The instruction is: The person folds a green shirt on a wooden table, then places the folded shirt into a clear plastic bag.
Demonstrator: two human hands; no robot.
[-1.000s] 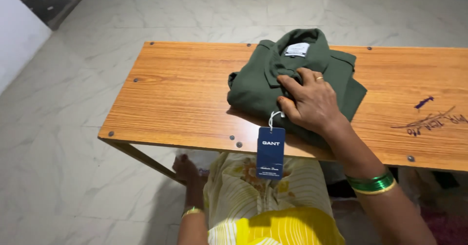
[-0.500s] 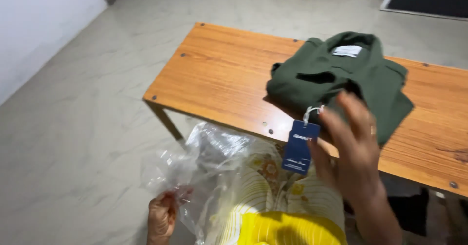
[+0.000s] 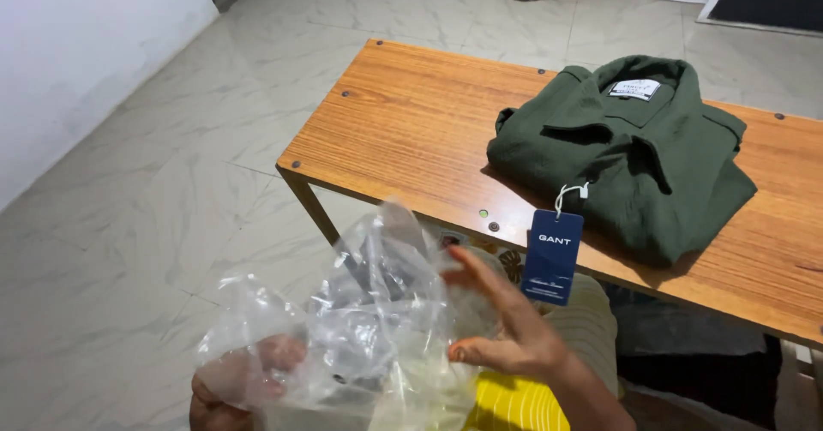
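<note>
A clear plastic bag is held open above the lap, while the folded green shirt is left unbagged on the table.

At the left, the bag's crumpled edge is gripped by the left hand, whose fingers are closed on the film and seen through it. Nothing can be made out inside the bag; it appears empty, its mouth only partly spread. Next, the right hand is held open, fingers spread, pressed against the bag's side without clasping it. Further right, the shirt is laid flat near the table's front edge, well apart from the bag, and a dark blue tag is hung from it over the edge. The folding looks finished; the bagging is judged not yet begun.
</note>
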